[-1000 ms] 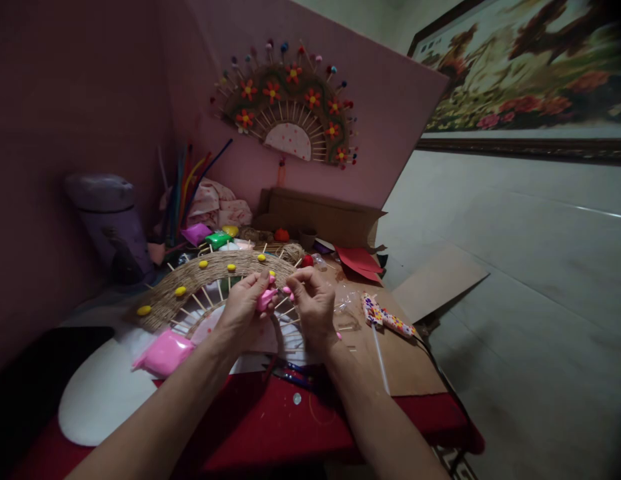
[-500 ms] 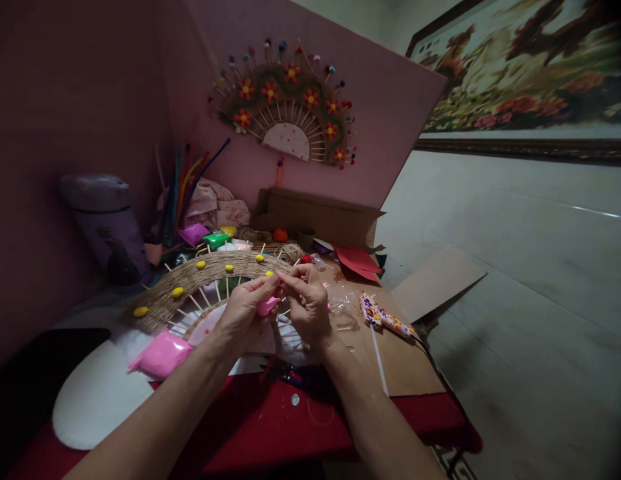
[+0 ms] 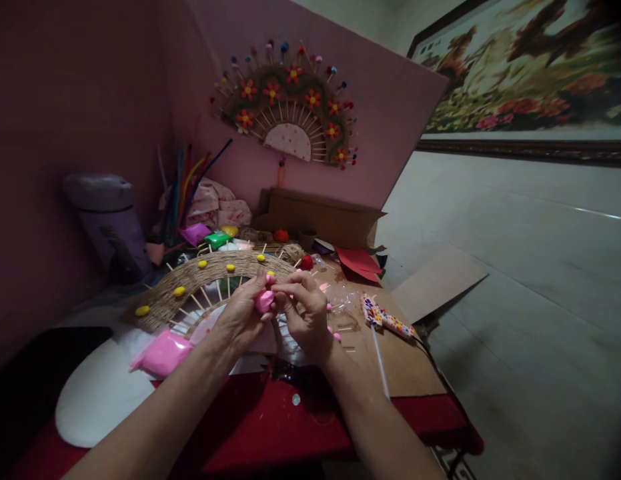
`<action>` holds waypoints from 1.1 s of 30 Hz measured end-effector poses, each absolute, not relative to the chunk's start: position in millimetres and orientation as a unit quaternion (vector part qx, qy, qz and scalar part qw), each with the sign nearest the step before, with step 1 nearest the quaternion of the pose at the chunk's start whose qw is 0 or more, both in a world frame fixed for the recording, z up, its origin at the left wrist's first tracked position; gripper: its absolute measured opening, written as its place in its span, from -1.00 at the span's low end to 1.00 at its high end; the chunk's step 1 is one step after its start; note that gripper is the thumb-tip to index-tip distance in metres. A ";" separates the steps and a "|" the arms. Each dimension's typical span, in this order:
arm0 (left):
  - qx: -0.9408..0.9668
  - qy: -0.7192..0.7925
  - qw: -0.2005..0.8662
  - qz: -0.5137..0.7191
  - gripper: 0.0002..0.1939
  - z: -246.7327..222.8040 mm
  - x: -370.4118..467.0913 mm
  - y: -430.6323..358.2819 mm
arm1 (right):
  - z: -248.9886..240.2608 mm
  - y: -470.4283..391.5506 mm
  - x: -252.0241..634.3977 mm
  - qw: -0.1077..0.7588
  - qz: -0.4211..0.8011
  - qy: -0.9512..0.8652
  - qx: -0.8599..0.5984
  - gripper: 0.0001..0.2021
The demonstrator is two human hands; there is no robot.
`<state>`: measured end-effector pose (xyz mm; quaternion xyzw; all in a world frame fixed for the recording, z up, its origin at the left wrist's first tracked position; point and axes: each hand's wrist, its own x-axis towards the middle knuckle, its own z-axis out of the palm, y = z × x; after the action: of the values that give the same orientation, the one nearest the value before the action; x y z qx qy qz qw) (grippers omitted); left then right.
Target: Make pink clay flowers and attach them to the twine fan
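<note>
A soft lump of pink modelling clay (image 3: 264,301) is held in the fingers of my left hand (image 3: 240,317), with a smaller pink bit showing just above it. My right hand (image 3: 306,313) is closed in a pinch against the clay from the right; its fingertips partly hide what is between them. Behind and below both hands lies a half-round fan of sticks and twine (image 3: 163,297) dotted with yellow clay pieces (image 3: 179,291). A packet of pink clay (image 3: 165,353) rests left of my left forearm.
A flower-patterned glue gun (image 3: 385,319) lies on cardboard (image 3: 410,373) at the right. Dark-handled scissors (image 3: 287,371) sit under my wrists on red cloth (image 3: 250,427). A white oval piece (image 3: 100,393) is at left. A finished fan (image 3: 285,113) hangs behind.
My hands have lowered slightly and turned, so more of the pink lump shows. The right fingertips have moved down from above the lump to its side.
</note>
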<state>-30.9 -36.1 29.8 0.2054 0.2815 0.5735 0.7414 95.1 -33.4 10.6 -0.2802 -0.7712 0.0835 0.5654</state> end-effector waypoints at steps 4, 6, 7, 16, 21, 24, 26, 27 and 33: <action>0.181 0.283 0.720 0.607 -0.77 33.0 -29.0 -36.4 | 7.5 -30.5 98.1 0.516 0.021 -0.812 -0.272 -0.77; 0.177 0.284 0.712 0.617 -0.78 33.5 -28.6 -36.2 | 6.9 -29.3 99.7 0.499 -0.002 -0.821 -0.278 -0.72; 0.176 0.286 0.708 0.621 -0.79 33.4 -28.6 -36.0 | 6.8 -29.0 100.2 0.501 -0.004 -0.818 -0.282 -0.69; 0.187 0.283 0.718 0.608 -0.79 28.4 -29.2 -34.5 | 11.9 -33.1 99.3 0.513 0.026 -0.817 -0.264 -0.74; 0.258 0.265 0.712 0.597 -0.84 27.1 -30.0 -37.6 | 15.1 -33.8 99.6 0.595 0.072 -0.745 -0.293 -0.76; 0.271 0.263 0.709 0.596 -0.83 29.7 -29.7 -40.5 | 15.7 -33.9 99.4 0.603 0.063 -0.733 -0.310 -0.77; 0.269 0.266 0.705 0.600 -0.78 31.4 -28.9 -41.7 | 16.3 -34.1 99.2 0.615 0.050 -0.719 -0.319 -0.78; 0.268 0.266 0.704 0.601 -0.77 31.9 -28.4 -42.0 | 16.7 -34.2 99.1 0.622 0.044 -0.712 -0.323 -0.79; 0.288 0.261 0.701 0.598 -0.73 29.9 -27.1 -40.9 | 18.7 -31.1 100.3 0.634 0.065 -0.703 -0.316 -0.84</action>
<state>-27.1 -40.9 29.9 0.2880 0.2614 0.5978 0.7010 100.3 -31.1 18.7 -0.3161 -0.7028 0.0654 0.6340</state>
